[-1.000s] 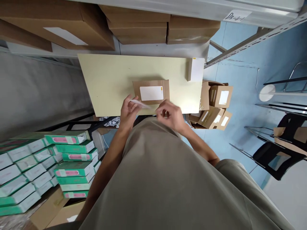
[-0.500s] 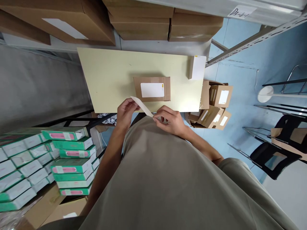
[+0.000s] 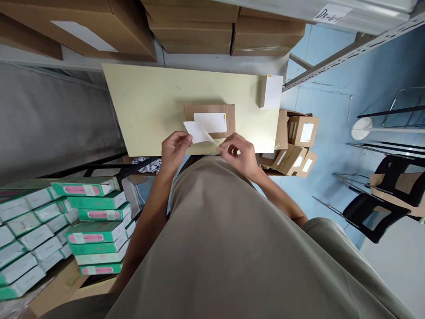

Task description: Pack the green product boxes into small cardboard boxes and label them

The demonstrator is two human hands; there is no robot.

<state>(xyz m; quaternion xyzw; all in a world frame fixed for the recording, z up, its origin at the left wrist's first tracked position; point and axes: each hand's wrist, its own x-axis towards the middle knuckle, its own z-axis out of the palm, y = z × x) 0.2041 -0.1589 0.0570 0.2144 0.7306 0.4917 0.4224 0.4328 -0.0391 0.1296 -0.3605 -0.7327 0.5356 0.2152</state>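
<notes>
A flat brown cardboard parcel [image 3: 229,116] with a white label [image 3: 210,122] lies on the pale yellow tabletop [image 3: 156,106]. At the table's near edge, just in front of the parcel, both hands hold a small white paper slip [image 3: 196,132]. My left hand [image 3: 174,149] pinches its left corner. My right hand [image 3: 239,153] pinches its right end, where a thin layer seems to lift away.
A white pad [image 3: 272,91] sits at the table's far right corner. Brown cartons [image 3: 195,26] fill the shelf behind. Small labelled boxes [image 3: 299,141] are piled on the floor to the right, green and white boxes [image 3: 93,221] stacked at left. Black chairs [image 3: 381,208] stand at right.
The slip has turned from edge-on to face-up and moved slightly forward over the parcel's near edge. Both hands kept hold and shifted a little toward the table.
</notes>
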